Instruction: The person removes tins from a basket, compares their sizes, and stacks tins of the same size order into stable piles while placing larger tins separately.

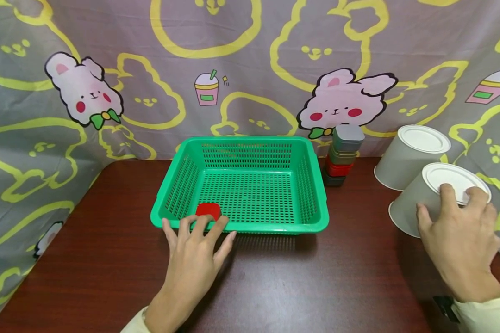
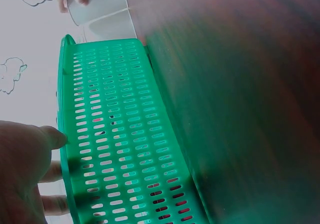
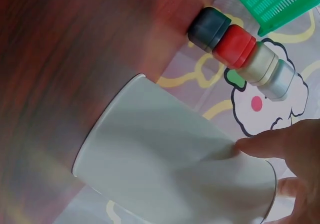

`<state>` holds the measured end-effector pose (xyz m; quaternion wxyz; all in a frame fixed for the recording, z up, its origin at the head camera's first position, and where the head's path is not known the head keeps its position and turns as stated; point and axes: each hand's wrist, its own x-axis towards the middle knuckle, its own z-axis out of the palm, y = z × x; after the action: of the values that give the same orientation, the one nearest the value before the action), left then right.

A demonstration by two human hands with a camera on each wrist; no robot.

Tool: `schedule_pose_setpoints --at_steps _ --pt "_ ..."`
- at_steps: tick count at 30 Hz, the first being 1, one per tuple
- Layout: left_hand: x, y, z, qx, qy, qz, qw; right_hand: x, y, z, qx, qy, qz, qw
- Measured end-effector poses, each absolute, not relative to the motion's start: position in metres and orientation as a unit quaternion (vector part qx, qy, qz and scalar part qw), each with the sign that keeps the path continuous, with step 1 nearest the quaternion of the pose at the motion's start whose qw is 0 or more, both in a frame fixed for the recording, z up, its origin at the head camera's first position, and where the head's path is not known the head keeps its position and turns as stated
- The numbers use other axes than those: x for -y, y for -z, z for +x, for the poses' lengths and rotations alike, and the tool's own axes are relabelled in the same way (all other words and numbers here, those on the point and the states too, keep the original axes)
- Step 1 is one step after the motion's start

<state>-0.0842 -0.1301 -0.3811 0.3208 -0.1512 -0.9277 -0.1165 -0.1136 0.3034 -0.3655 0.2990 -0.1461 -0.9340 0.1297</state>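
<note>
My left hand (image 1: 193, 252) reaches over the near rim of a green plastic basket (image 1: 250, 227), fingers loosely spread. Just beyond its fingertips, inside the basket, lies a small red tin (image 1: 208, 210), partly hidden by the fingers. In the left wrist view the thumb (image 2: 54, 137) lies at the basket's rim, the other fingers beyond it. On the right, my right hand (image 1: 462, 240) grips the top of an upside-down white bucket (image 1: 412, 210). Its thumb (image 3: 260, 145) presses the side wall while the fingers curl over the top edge. The bucket stands on the table.
A second upside-down white bucket (image 1: 406, 159) stands just behind the first. Between basket and buckets rises a stack of small tins (image 1: 342, 157), grey, olive, red and black. A patterned curtain (image 1: 250, 69) hangs behind the dark wooden table (image 1: 300, 286).
</note>
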Motion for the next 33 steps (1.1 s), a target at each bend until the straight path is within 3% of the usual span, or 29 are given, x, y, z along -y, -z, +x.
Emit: schedule_pose_setpoints --at_steps 10,18,33 --pt "0.130 0.382 -0.084 0.925 0.114 -0.154 0.328 -0.304 0.366 -0.113 0.929 -0.105 -0.078 0.346" --pt "0.130 0.382 -0.084 0.927 0.113 -0.151 0.323 -0.290 0.355 -0.110 0.946 -0.085 -0.049 0.310" --pt "0.130 0.383 -0.084 0.930 0.116 -0.144 0.317 -0.237 0.328 -0.121 0.945 -0.066 0.103 0.303"
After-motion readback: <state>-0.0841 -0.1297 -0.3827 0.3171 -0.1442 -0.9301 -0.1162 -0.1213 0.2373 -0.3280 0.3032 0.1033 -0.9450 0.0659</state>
